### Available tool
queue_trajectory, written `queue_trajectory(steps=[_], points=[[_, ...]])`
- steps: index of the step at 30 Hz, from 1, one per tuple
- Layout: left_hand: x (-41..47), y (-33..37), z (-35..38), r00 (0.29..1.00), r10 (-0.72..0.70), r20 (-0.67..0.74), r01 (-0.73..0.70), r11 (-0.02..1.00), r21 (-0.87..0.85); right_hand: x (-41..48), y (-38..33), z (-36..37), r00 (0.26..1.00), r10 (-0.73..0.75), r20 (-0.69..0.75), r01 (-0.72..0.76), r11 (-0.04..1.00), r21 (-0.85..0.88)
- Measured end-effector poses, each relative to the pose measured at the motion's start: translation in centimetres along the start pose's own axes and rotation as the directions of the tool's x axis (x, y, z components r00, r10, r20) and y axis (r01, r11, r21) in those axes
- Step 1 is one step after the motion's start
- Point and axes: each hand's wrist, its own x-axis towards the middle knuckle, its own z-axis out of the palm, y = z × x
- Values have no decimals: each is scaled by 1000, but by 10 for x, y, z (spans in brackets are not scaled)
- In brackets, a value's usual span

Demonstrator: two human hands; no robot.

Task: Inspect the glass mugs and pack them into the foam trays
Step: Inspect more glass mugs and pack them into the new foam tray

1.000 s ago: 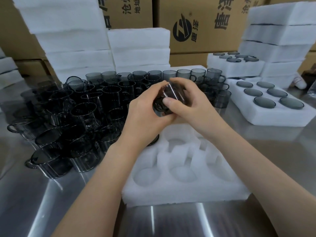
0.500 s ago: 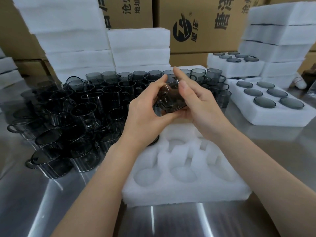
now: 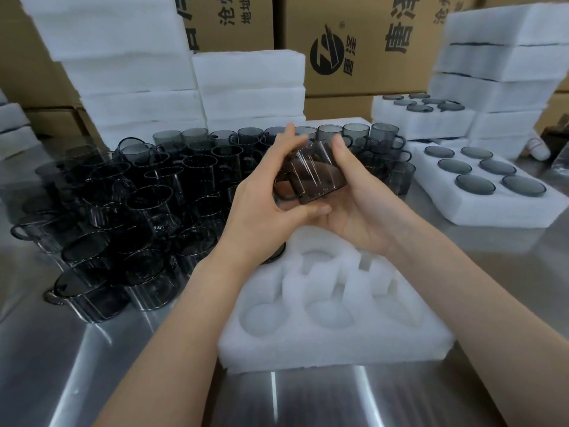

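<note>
Left hand [image 3: 261, 208] and right hand [image 3: 363, 208] grip one glass mug [image 3: 311, 175] (smoky, tipped sideways) above the foam tray [image 3: 338, 345].

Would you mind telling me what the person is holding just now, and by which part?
A smoky grey glass mug, tipped sideways over the foam tray; the left hand and right hand grip its cylindrical wall from opposite sides.

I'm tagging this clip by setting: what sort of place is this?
Probably a packing station in a glassware factory or warehouse: dozens of grey glass mugs on a steel table, stacked white foam trays, and printed cardboard cartons behind.
</note>
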Motion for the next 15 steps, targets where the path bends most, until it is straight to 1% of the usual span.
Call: queue_trajectory(steps=[1,2,4,6,7,8,9,10,13,15], points=[[0,0,0,1000,-23,11,23,1000,-1,0,0,1,1000,0,1,0,1000,-10],[0,0,-1,999,-42,19,42,999,14,-1,-1,1,999,-17,-27,16,998,-53],[0,2,0,998,-58,27,56,995,86,0,2,0,985,-116,-127,91,978,-188],[0,3,2,999,-37,15,34,988,152,0,6,0,952,-258,-164,176,902,-394],[-1,3,3,1000,-20,6,19,985,171,0,8,1,936,-321,-143,215,845,-490],[0,4,3,1000,-3,-3,3,982,188,0,10,1,926,-361,-111,248,802,-544],[-1,4,4,1000,14,-14,-10,978,206,-1,10,2,922,-374,-98,259,787,-560],[-1,4,4,999,26,-23,-20,975,221,-1,10,2,923,-368,-110,250,794,-554],[-2,5,4,999,51,-10,-48,977,208,0,7,1,921,-334,-203,194,842,-503],[-3,6,3,997,75,2,-74,977,200,-1,5,0,925,-297,-236,173,884,-434]])
